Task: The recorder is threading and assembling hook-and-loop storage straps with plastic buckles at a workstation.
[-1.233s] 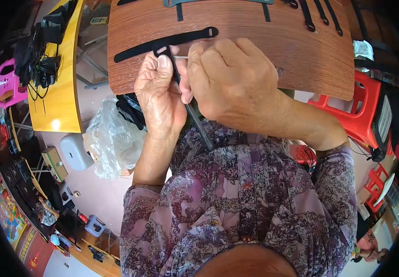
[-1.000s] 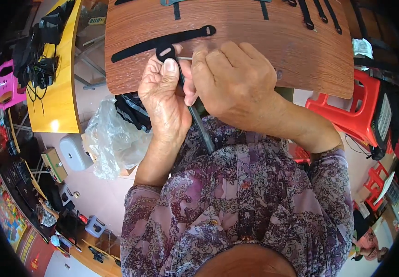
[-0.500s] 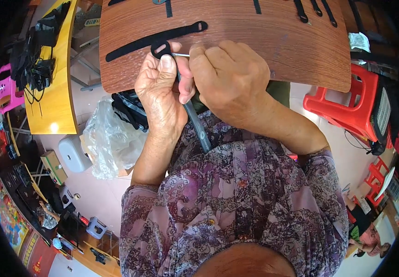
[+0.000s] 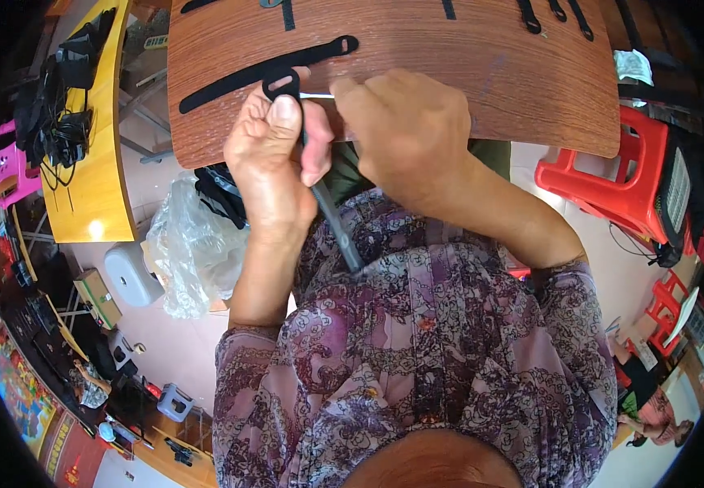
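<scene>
Strap work at the desk's point(image 4: 531, 89) near edge.
Left hand point(image 4: 271, 163) clenched round black strap point(image 4: 332, 220); right hand point(image 4: 405, 134) pinches thin metal pin point(image 4: 317, 95) beside it.

Our hands meet at the near edge of the tabletop point(image 4: 515, 73).
Our left hand point(image 4: 269, 159) sits left of our right hand point(image 4: 405, 134), a strap point(image 4: 319, 195) running between them toward us; another strap point(image 4: 262, 71) lies on the tabletop behind, a plastic bag point(image 4: 189, 244) left below, stools point(image 4: 612, 187) right.
</scene>
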A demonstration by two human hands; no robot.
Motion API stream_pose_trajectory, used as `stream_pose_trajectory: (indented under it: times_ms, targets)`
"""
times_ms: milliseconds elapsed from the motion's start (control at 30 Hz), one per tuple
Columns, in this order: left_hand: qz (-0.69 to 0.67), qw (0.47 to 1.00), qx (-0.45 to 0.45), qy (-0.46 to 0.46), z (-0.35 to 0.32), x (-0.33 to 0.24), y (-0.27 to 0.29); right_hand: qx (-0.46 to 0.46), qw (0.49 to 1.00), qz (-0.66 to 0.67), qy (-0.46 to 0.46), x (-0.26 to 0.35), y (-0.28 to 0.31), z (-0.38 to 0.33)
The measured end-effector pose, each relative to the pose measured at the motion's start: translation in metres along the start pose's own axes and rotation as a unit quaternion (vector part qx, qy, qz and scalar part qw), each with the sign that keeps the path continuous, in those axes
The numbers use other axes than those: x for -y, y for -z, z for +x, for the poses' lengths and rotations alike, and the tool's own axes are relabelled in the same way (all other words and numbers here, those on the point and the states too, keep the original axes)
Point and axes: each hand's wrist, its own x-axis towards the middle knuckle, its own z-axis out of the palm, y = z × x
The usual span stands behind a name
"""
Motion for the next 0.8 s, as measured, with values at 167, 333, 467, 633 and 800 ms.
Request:
stream_pose_trajectory:
  times_ms: [167, 333, 467, 633, 800]
  targets:
    - [-0.083, 0.995, 0.002, 0.062, -0.001, -0.005, -0.003, -0.060, 0.998, 0.003, 0.008, -0.003, -0.001, -0.003]
    - [0.069, 0.991, -0.089, -0.077, -0.001, 0.009, -0.018, -0.014, 0.997, -0.078, 0.026, 0.003, 0.005, 0.002]
    - [0.014, 0.999, -0.038, -0.028, 0.005, 0.005, -0.011, -0.046, 0.998, -0.033, 0.000, 0.000, 0.001, 0.001]
    - [0.010, 1.000, -0.003, -0.016, 0.010, -0.003, 0.000, 0.045, 0.972, 0.172, -0.155, 0.002, 0.015, 0.002]
    - [0.071, 0.997, -0.001, -0.026, 0.012, -0.015, -0.008, 0.077, 0.986, 0.121, -0.083, -0.001, 0.011, 0.001]
